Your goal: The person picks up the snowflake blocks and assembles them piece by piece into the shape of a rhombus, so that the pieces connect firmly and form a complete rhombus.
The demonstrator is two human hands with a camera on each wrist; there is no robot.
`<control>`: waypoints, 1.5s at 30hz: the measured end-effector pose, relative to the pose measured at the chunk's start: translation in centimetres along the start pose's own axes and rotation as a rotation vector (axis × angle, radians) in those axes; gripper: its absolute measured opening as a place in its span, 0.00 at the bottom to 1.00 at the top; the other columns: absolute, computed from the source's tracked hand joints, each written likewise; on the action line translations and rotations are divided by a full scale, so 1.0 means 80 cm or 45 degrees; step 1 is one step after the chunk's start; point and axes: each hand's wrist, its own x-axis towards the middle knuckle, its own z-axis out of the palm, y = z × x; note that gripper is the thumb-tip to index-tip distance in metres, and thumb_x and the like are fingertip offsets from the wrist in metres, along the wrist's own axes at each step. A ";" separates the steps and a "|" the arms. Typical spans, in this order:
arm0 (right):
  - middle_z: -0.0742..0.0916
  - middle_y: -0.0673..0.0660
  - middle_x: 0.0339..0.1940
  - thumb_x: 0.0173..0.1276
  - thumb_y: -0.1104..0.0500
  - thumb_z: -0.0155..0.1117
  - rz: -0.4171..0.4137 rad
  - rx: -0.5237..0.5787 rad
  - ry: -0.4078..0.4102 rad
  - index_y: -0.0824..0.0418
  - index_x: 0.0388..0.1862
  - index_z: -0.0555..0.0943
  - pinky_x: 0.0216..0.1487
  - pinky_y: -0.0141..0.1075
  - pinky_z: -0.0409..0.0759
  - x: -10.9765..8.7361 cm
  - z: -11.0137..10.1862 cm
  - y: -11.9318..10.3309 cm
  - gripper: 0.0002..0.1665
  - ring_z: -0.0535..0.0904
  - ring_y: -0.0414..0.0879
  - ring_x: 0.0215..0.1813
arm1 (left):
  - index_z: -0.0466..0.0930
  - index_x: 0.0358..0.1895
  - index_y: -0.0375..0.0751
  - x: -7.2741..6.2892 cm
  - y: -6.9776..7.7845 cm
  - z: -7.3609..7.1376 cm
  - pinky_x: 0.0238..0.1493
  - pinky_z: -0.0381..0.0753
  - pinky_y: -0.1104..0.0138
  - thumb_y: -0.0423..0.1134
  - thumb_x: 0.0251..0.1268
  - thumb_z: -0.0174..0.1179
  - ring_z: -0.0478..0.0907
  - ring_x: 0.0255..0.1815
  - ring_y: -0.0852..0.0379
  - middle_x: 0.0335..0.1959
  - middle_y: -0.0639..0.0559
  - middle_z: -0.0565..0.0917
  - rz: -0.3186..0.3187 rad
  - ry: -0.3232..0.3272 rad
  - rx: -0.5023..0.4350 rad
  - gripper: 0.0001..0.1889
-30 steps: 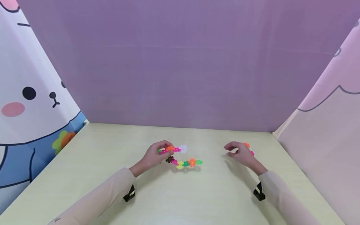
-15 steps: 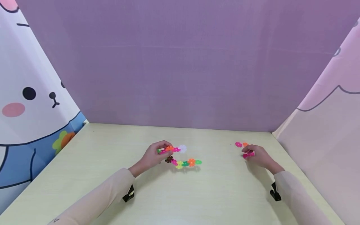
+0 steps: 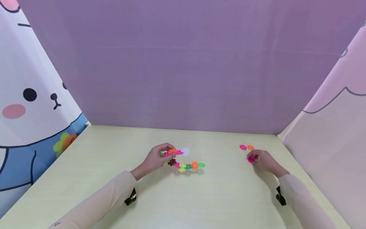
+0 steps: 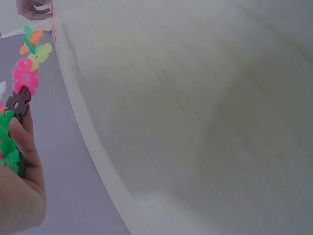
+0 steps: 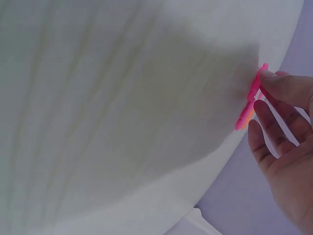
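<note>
Pinching a pink flower piece (image 3: 251, 158) between thumb and finger, the right hand (image 3: 264, 160) has a flat pink disc (image 3: 243, 147) and an orange disc (image 3: 250, 148) just beyond; the left hand (image 3: 155, 157) grips a multicoloured chain (image 3: 188, 166) over the table (image 3: 206, 197), which a purple panel (image 3: 183, 63) backs.

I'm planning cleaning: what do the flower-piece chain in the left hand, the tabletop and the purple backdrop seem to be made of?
Flower-piece chain: probably smooth plastic, from its solid bright colours and crisp notches.
Tabletop: apparently matt pale wood or wood-look laminate, given faint grain streaks.
Purple backdrop: probably matt fabric, with faint crease lines; a paper-like sheet is possible.
</note>
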 end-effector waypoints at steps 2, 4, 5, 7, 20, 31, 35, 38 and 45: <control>0.83 0.59 0.33 0.49 0.77 0.58 -0.002 0.006 -0.011 0.67 0.36 0.80 0.39 0.42 0.79 0.000 0.000 0.000 0.15 0.77 0.50 0.36 | 0.78 0.41 0.52 0.000 0.000 0.000 0.14 0.71 0.69 0.42 0.59 0.61 0.67 0.16 0.63 0.41 0.52 0.82 -0.010 -0.004 -0.006 0.07; 0.83 0.59 0.33 0.48 0.78 0.58 -0.002 0.004 -0.015 0.68 0.36 0.80 0.39 0.42 0.80 0.001 0.001 0.000 0.15 0.77 0.50 0.37 | 0.78 0.40 0.54 0.000 0.001 -0.001 0.14 0.71 0.69 0.42 0.59 0.61 0.67 0.16 0.63 0.40 0.54 0.82 -0.013 -0.006 -0.011 0.07; 0.83 0.59 0.33 0.48 0.78 0.58 0.000 0.001 -0.019 0.68 0.36 0.80 0.39 0.42 0.80 0.001 0.001 0.000 0.15 0.77 0.50 0.37 | 0.78 0.40 0.53 0.000 0.002 -0.001 0.14 0.71 0.69 0.42 0.59 0.61 0.67 0.16 0.62 0.40 0.53 0.82 -0.008 -0.008 -0.013 0.07; 0.83 0.58 0.33 0.48 0.78 0.59 0.006 -0.011 -0.026 0.68 0.36 0.80 0.39 0.42 0.79 0.002 0.000 -0.001 0.16 0.77 0.50 0.36 | 0.78 0.41 0.52 0.000 0.002 -0.001 0.14 0.71 0.69 0.42 0.59 0.61 0.68 0.16 0.62 0.41 0.52 0.81 0.001 -0.011 -0.018 0.07; 0.80 0.55 0.25 0.46 0.76 0.65 -0.052 -0.072 0.043 0.66 0.27 0.80 0.29 0.29 0.74 0.004 -0.007 0.002 0.10 0.73 0.44 0.30 | 0.77 0.44 0.37 -0.014 0.044 -0.006 0.15 0.71 0.70 0.35 0.61 0.59 0.70 0.20 0.53 0.46 0.42 0.79 0.021 -0.062 -0.037 0.10; 0.82 0.54 0.23 0.48 0.78 0.61 -0.075 -0.016 -0.004 0.66 0.26 0.80 0.29 0.28 0.73 0.002 -0.022 -0.004 0.11 0.73 0.41 0.27 | 0.78 0.44 0.38 -0.015 0.043 -0.006 0.16 0.72 0.70 0.36 0.61 0.59 0.71 0.25 0.57 0.47 0.43 0.79 0.012 -0.054 -0.027 0.10; 0.82 0.55 0.24 0.49 0.77 0.60 -0.091 0.021 0.060 0.66 0.27 0.80 0.28 0.28 0.73 0.005 -0.024 -0.013 0.10 0.72 0.38 0.28 | 0.77 0.44 0.38 -0.015 0.041 -0.006 0.16 0.72 0.70 0.36 0.61 0.59 0.69 0.20 0.58 0.47 0.43 0.79 0.013 -0.055 -0.029 0.10; 0.83 0.57 0.27 0.51 0.77 0.59 -0.080 0.076 0.112 0.66 0.29 0.81 0.30 0.29 0.76 0.009 -0.023 -0.021 0.10 0.75 0.38 0.29 | 0.78 0.44 0.38 -0.015 0.041 -0.006 0.16 0.72 0.70 0.36 0.61 0.59 0.69 0.19 0.58 0.46 0.43 0.79 0.018 -0.050 -0.029 0.10; 0.84 0.62 0.32 0.55 0.73 0.63 -0.075 0.233 0.207 0.69 0.34 0.80 0.32 0.29 0.78 0.016 -0.011 -0.046 0.07 0.78 0.40 0.31 | 0.78 0.44 0.38 -0.014 0.041 -0.005 0.15 0.72 0.70 0.36 0.60 0.59 0.68 0.18 0.58 0.45 0.43 0.79 0.027 -0.052 -0.030 0.09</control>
